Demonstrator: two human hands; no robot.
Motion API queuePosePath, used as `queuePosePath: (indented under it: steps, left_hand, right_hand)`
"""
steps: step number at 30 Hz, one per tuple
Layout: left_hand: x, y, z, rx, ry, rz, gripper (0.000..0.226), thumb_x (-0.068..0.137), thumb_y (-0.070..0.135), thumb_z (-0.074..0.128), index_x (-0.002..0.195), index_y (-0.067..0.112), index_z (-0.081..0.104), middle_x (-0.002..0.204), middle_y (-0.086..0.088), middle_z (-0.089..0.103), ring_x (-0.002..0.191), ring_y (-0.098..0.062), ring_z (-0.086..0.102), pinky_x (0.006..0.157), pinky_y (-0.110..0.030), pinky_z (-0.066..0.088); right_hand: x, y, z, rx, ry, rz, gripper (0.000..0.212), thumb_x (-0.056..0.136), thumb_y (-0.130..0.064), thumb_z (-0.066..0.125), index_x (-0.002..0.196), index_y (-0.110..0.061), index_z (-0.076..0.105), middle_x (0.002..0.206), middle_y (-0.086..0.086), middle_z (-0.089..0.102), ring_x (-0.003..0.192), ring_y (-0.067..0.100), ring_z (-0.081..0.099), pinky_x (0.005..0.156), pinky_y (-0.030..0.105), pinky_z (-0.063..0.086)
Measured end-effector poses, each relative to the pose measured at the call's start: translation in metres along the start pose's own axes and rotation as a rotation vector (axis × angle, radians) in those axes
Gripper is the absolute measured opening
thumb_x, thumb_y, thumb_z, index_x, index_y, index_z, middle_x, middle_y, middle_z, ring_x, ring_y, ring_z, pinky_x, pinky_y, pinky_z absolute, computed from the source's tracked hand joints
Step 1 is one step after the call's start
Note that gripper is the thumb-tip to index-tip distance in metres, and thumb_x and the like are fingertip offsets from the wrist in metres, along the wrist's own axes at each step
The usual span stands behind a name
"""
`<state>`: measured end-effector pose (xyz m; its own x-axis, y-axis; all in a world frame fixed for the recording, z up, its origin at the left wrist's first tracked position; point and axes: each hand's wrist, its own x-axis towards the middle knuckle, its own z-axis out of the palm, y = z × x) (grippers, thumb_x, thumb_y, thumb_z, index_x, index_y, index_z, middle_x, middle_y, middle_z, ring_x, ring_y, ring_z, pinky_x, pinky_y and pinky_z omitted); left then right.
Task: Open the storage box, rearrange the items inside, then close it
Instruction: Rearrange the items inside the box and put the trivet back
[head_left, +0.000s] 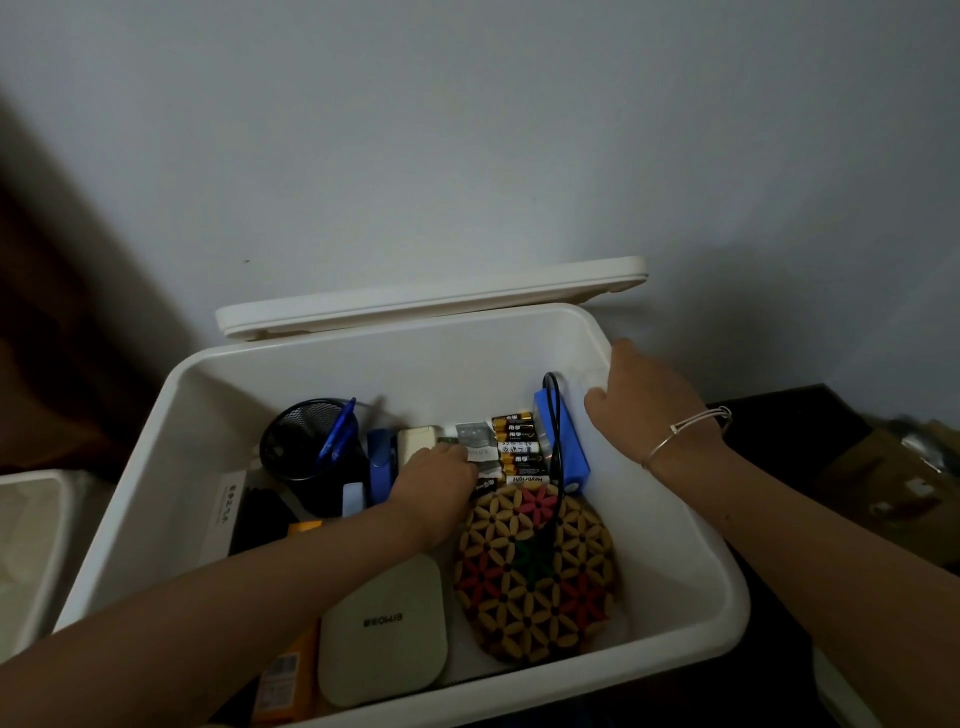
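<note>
The white storage box (156, 431) stands open, and its lid (431, 296) leans against the wall behind it. My left hand (434, 480) reaches deep inside, fingers down on a small pack beside the batteries (519, 449); whether it grips anything I cannot tell. My right hand (639, 402) hovers inside the box's right wall, next to a blue power bank (563, 447) with a black cable. A round beaded mat (535, 571), a cream square case (384, 634), a black mesh pen cup (306, 441) with a blue pen and a blue stapler (382, 462) also lie inside.
A second white bin (26, 545) stands at the left. A dark table with a cardboard box (893, 467) is at the right. An orange pack (288, 675) and a white label card (226, 512) sit along the box's left side.
</note>
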<state>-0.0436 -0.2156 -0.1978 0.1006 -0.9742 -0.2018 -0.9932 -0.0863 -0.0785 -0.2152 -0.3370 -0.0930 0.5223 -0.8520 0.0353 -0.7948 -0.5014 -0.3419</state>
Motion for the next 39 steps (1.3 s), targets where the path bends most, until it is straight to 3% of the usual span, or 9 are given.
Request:
queuePosePath:
  steps: [6,10,14,16,21,29,33,36,39]
  left_hand:
    - [0.004,-0.002,-0.003,0.12,-0.013,0.138,0.029,0.093,0.013,0.046,0.12,0.009,0.056,0.121,-0.01,0.053,0.11,-0.025,0.05,0.09,-0.034,0.042]
    - [0.005,-0.007,-0.005,0.067,-0.044,0.167,0.026,0.093,0.015,0.048,0.116,0.01,0.059,0.118,-0.009,0.055,0.107,-0.024,0.051,0.089,-0.033,0.042]
    - [0.004,-0.011,-0.01,-0.158,-0.097,0.133,0.027,0.098,0.021,0.046,0.113,0.006,0.063,0.116,-0.012,0.056,0.106,-0.024,0.053,0.089,-0.031,0.044]
    - [0.005,-0.013,-0.017,-0.325,-0.138,0.086,0.03,0.099,0.026,0.048,0.108,0.002,0.064,0.112,-0.014,0.06,0.102,-0.025,0.057,0.081,-0.026,0.044]
    - [0.003,-0.028,-0.039,-0.618,-0.337,-0.046,0.029,0.097,0.033,0.051,0.093,0.006,0.063,0.08,-0.004,0.057,0.067,-0.013,0.053,0.058,-0.021,0.038]
    - [-0.007,-0.052,-0.058,-1.084,-0.362,-0.203,0.023,0.097,0.033,0.051,0.107,0.017,0.063,0.106,-0.009,0.066,0.101,-0.023,0.063,0.091,-0.034,0.05]
    - [0.003,-0.04,-0.055,-0.887,-0.329,-0.16,0.031,0.099,0.035,0.046,0.106,0.01,0.064,0.094,-0.008,0.062,0.085,-0.019,0.058,0.076,-0.029,0.045]
    - [0.018,-0.023,-0.052,-0.838,-0.307,-0.149,0.031,0.101,0.029,0.045,0.108,0.004,0.062,0.087,-0.002,0.06,0.083,-0.016,0.058,0.068,-0.022,0.042]
    - [0.036,-0.006,-0.051,-0.803,-0.296,-0.132,0.027,0.1,0.024,0.046,0.105,0.003,0.062,0.087,-0.007,0.061,0.078,-0.017,0.059,0.066,-0.021,0.043]
  right_hand:
    - [0.001,0.001,0.0,0.006,0.005,-0.008,0.027,0.09,-0.024,0.049,0.108,-0.005,0.043,0.076,0.001,0.04,0.06,0.013,0.04,0.048,0.023,0.028]
    - [0.001,0.002,0.001,0.0,0.001,-0.004,0.027,0.09,-0.025,0.049,0.109,-0.005,0.043,0.073,-0.002,0.039,0.06,0.012,0.041,0.048,0.022,0.028]
    - [0.0,0.001,0.0,0.007,-0.009,0.001,0.029,0.09,-0.026,0.049,0.111,-0.006,0.044,0.084,0.003,0.045,0.07,0.018,0.047,0.06,0.028,0.038]
    - [0.0,0.001,0.0,0.01,-0.009,0.003,0.029,0.09,-0.026,0.048,0.111,-0.006,0.044,0.083,0.003,0.045,0.07,0.018,0.047,0.061,0.028,0.038]
    - [0.0,0.0,0.0,0.005,-0.005,0.0,0.029,0.091,-0.027,0.049,0.111,-0.006,0.044,0.084,0.003,0.044,0.07,0.017,0.047,0.06,0.027,0.038]
    - [0.0,-0.002,0.0,0.006,0.0,0.001,0.028,0.09,-0.027,0.05,0.107,-0.006,0.044,0.078,0.001,0.042,0.064,0.015,0.043,0.056,0.026,0.034]
    - [-0.001,-0.002,-0.001,0.005,0.004,-0.003,0.029,0.09,-0.026,0.05,0.109,-0.005,0.044,0.081,0.002,0.043,0.067,0.016,0.045,0.057,0.026,0.034]
    - [-0.001,-0.002,-0.001,0.004,0.006,-0.002,0.029,0.09,-0.027,0.05,0.109,-0.005,0.044,0.08,0.002,0.042,0.067,0.016,0.044,0.057,0.025,0.034]
    - [0.001,0.0,0.001,0.004,0.011,-0.007,0.027,0.09,-0.027,0.049,0.107,-0.006,0.044,0.074,-0.002,0.039,0.061,0.012,0.04,0.048,0.022,0.028]
